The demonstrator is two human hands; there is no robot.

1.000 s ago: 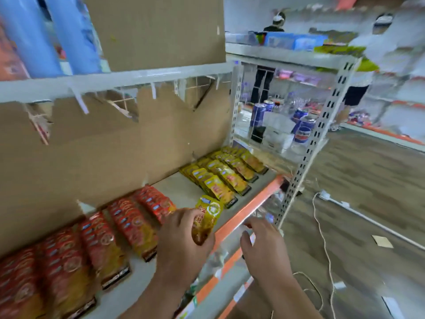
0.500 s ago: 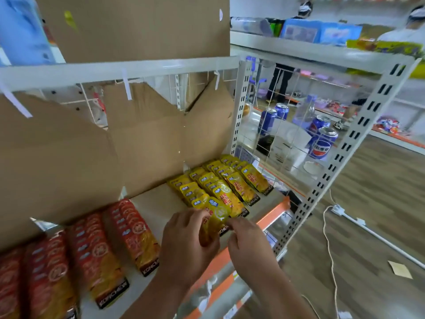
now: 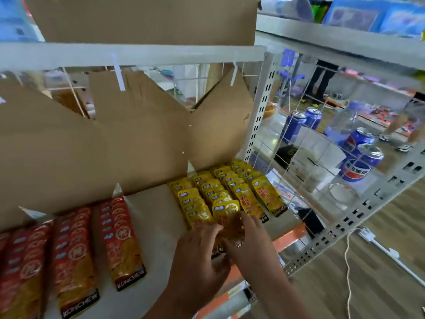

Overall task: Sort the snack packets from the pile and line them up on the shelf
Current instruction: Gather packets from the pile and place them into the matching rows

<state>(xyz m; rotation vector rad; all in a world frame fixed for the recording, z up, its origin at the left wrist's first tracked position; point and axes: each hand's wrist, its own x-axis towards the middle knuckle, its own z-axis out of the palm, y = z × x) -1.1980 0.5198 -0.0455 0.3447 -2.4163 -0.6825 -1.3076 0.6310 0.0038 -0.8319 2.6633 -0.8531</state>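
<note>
Hands: left hand (image 3: 197, 256), right hand (image 3: 250, 245) grip one yellow packet (image 3: 226, 211) | yellow rows (image 3: 249, 194) 4 | red rows (image 3: 71, 256) maybe 4

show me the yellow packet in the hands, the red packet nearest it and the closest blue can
yellow packet (image 3: 226, 210): head view, its uncovered upper half
red packet (image 3: 125, 256): head view, middle of its face
blue can (image 3: 355, 171): head view, on its logo
</note>
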